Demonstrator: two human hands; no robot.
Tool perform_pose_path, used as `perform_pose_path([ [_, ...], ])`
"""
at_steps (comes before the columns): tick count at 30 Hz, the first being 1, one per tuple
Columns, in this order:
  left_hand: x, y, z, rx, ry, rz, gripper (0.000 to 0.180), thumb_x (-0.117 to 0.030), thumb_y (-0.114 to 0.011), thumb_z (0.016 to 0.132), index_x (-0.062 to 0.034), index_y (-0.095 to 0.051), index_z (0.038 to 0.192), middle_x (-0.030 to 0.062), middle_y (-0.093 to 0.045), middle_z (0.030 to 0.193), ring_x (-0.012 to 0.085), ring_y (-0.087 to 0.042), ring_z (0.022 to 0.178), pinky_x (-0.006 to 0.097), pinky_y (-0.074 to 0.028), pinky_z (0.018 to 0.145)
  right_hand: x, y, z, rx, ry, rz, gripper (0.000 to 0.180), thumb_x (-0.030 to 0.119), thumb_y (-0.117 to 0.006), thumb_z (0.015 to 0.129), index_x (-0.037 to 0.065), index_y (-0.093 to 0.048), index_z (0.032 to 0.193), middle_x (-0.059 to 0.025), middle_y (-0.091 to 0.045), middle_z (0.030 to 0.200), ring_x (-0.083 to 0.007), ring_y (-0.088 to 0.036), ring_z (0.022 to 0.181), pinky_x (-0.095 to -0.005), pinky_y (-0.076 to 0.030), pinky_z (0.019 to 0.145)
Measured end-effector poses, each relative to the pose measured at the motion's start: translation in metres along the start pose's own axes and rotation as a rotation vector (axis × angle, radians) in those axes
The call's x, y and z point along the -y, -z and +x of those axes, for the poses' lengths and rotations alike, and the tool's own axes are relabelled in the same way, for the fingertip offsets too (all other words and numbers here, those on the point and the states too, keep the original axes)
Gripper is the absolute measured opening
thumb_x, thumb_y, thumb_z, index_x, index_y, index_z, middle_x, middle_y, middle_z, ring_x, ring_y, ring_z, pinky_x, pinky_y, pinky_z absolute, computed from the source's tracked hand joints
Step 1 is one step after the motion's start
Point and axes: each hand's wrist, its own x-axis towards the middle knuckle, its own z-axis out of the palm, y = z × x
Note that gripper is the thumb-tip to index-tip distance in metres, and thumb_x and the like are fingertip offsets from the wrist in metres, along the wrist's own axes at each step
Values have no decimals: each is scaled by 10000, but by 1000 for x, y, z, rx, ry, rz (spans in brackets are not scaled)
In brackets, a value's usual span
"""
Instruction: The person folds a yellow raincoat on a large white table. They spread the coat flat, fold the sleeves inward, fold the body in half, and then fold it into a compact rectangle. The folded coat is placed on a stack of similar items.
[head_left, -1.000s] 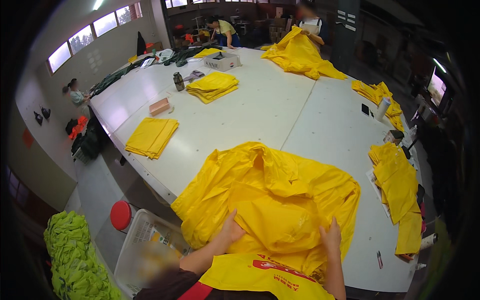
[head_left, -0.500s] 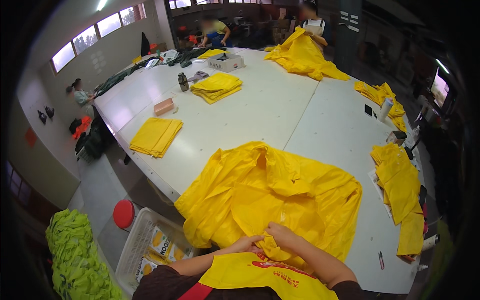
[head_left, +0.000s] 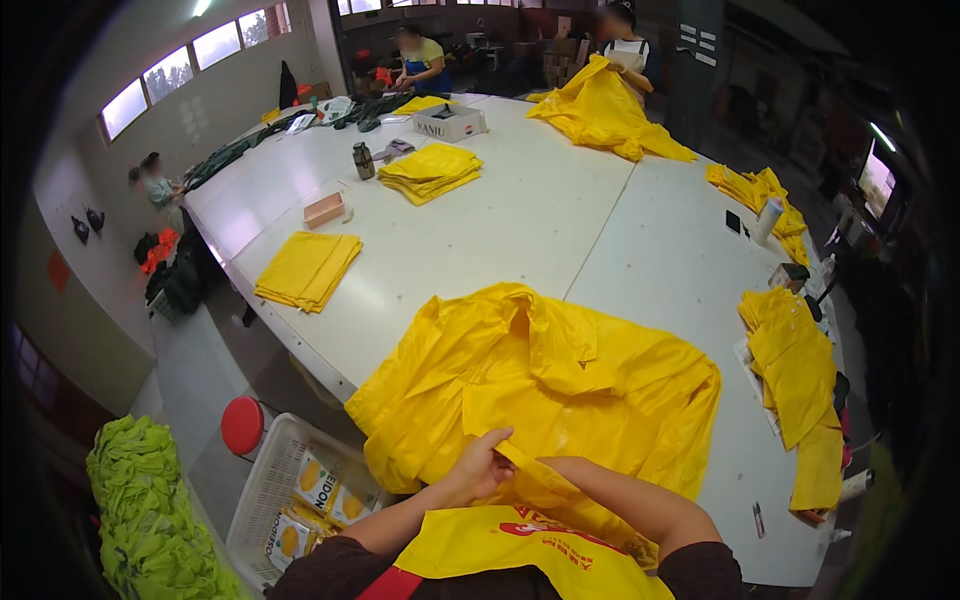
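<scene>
A large yellow garment, which looks like a raincoat, lies spread and rumpled on the table in front of me. Its near edge hangs over my lap. My left hand pinches a folded edge of it between thumb and fingers, lifted a little off the table. Close by on the right, my right hand rests against the same folded strip. The fingers of that hand are hidden by the cloth and the wrist, so their grip does not show. I wear a yellow apron with red print.
Folded yellow pieces and another yellow stack lie farther off on the white table. More yellow pieces line the right edge. A white basket of packets stands left, beside a red-lidded container. Other people work beyond.
My left hand has moved up and left, raising a folded edge of the garment. My right hand has turned inward, and its fingers have gone out of sight.
</scene>
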Motion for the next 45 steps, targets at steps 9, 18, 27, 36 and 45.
perform_pose_path([
  [9, -8, 9, 6, -89, -137, 153, 234, -277, -546, 874, -51, -587, 917, 69, -644, 731, 157, -595, 539, 261, -475, 446, -22, -6, -2, -44, -66, 285, 359, 200, -641, 805, 16, -575, 1107, -39, -602, 1057, -133, -537, 898, -269, -468, 743],
  [18, -63, 1, 25, 119, -534, 637, 324, -277, -570, 872, -12, -567, 1059, 102, -637, 904, 256, -606, 896, 330, -508, 740, -55, 5, -19, 6, -59, 368, 315, 181, -612, 818, 20, -592, 1088, -39, -607, 1005, -126, -544, 876, -261, -469, 711],
  [27, -35, 69, 50, 248, -897, 1531, 465, -260, -694, 772, -62, -550, 1167, 105, -583, 1099, 328, -497, 1078, 376, -417, 895, -87, 9, -55, 77, 82, 10, 298, 157, -580, 829, 21, -596, 1094, -39, -612, 967, -124, -550, 854, -257, -471, 701],
  [36, -77, 67, 80, 349, -323, 825, 157, -107, -619, 801, -23, -653, 929, 81, -655, 819, 157, -616, 717, 288, -484, 642, -66, -16, -4, 251, -136, 396, 299, 157, -537, 862, 15, -579, 1122, -44, -619, 971, -133, -551, 834, -260, -467, 714],
  [45, -146, 101, 83, 279, -474, 1707, 156, -155, -696, 751, -6, -662, 786, 99, -624, 659, 183, -614, 657, 280, -470, 613, -48, 8, -15, 48, -63, 296, 305, 168, -524, 877, 8, -570, 1133, -50, -623, 977, -136, -556, 836, -264, -466, 720],
])
